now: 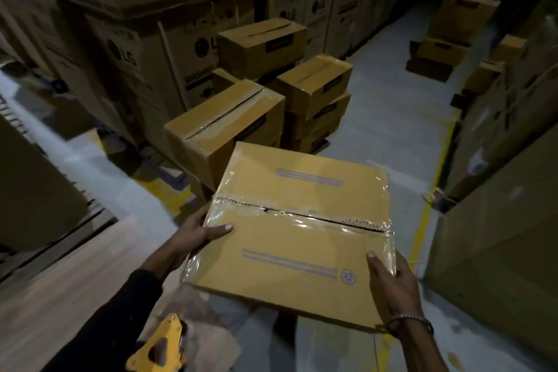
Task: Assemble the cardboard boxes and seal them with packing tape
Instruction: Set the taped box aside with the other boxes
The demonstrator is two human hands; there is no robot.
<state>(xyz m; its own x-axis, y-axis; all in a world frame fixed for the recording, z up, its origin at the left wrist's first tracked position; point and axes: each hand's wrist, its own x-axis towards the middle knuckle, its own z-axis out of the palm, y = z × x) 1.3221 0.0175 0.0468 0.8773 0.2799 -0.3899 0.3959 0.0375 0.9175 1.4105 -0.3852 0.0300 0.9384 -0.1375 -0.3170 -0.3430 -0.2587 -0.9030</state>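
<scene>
At the lower left of the frame, a yellow tape dispenser is lying on flat cardboard, apart from both hands. Just right of it, the left hand is gripping the left edge of the sealed box: the thumb is lying across the top face and the fingers are curling under the side. The box is sitting at centre frame, held up off the grey floor, with its top face showing. Clear packing tape is running across the centre seam and wrapping over both ends. At the lower right, the right hand is holding the near right corner, thumb pressing on top, remaining fingers hidden below. A metal bracelet is circling that wrist. Behind the box, at upper centre, several taped boxes are standing stacked.
</scene>
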